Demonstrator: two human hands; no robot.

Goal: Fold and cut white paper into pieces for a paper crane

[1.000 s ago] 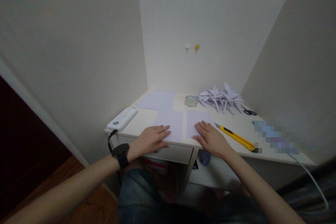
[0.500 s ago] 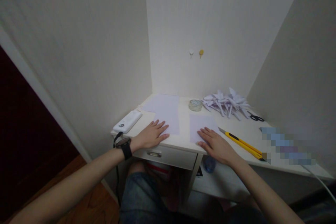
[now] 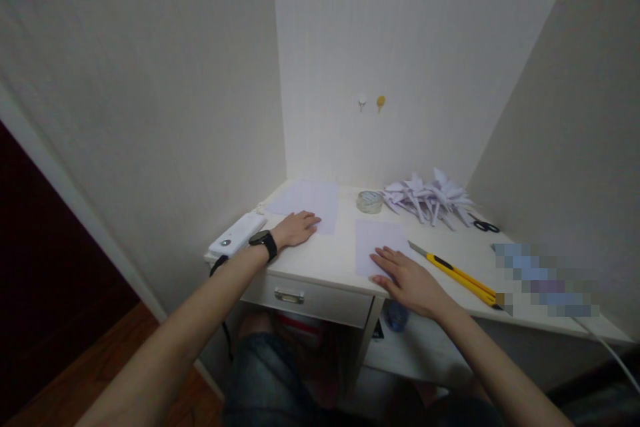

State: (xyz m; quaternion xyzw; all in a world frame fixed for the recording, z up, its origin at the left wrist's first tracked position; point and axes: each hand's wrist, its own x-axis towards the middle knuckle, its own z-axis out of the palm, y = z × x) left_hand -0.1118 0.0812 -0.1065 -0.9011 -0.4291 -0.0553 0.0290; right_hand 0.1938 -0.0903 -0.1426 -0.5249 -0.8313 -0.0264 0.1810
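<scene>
Palm down, my left hand [image 3: 296, 228] rests on the near edge of some white paper [image 3: 313, 195] at the back left of the desk. Its fingers are stretched out and hold nothing. A separate white sheet [image 3: 367, 240] lies flat near the front edge of the desk. My right hand [image 3: 406, 278] lies over the lower right part of that sheet, fingers extended and slightly spread. Just right of it is a yellow utility knife [image 3: 460, 278] with its blade pointing toward the sheet.
On the white desk [image 3: 320, 263] are a tape roll [image 3: 369, 201], a heap of folded paper pieces [image 3: 427, 197], black-handled scissors [image 3: 486, 225] and a white device [image 3: 237, 233] on the left. A blurred-out object [image 3: 543, 280] lies on the right. Walls enclose the back and sides.
My left hand has moved away from me, and the paper under it has slid back with it toward the far left. My right hand has stayed on its sheet.
</scene>
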